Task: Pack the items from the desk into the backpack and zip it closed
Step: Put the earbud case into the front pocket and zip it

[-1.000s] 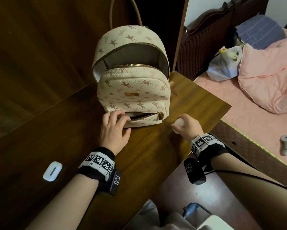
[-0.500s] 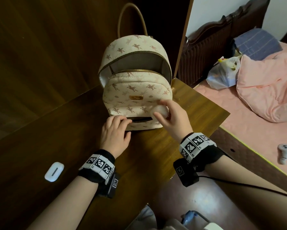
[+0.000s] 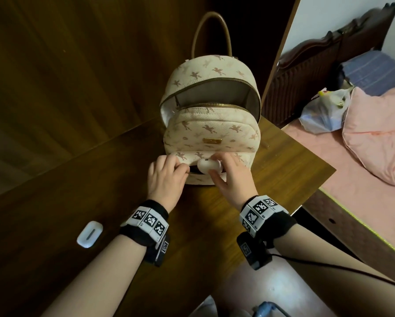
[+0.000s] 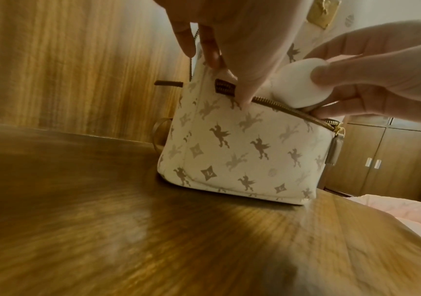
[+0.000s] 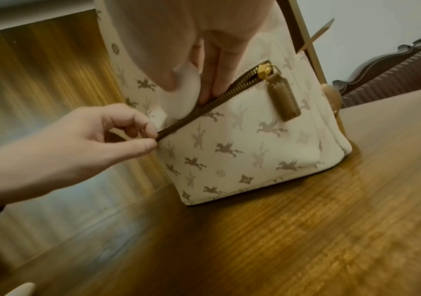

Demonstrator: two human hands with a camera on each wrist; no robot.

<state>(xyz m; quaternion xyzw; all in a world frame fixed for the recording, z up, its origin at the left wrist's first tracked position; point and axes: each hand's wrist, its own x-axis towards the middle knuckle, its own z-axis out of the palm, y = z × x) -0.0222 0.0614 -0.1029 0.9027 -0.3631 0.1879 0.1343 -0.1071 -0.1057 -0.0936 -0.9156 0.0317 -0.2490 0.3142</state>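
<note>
Backpack [image 3: 211, 131], cream leather printed with tan winged horses, upright at the far side of the brown wooden tabletop [image 3: 100, 191], main compartment and front pocket both unzipped. Right hand [image 3: 232, 177] curled round a smooth white rounded case [image 3: 209, 167], right at the pocket mouth. Left hand [image 3: 166, 177] pinching the pocket's left edge. Second white oblong case [image 3: 89, 234] flat on the tabletop, nearer the left wrist.

From the left wrist: held case [image 4: 126, 84] half above the brass zipper teeth [image 4: 288, 111], long axis roughly along the slot.

From the right wrist: left hand [image 5: 72, 148] pinching the zipper's end, slot held open; brown pull tab [image 5: 284, 98] at the far end.
</note>
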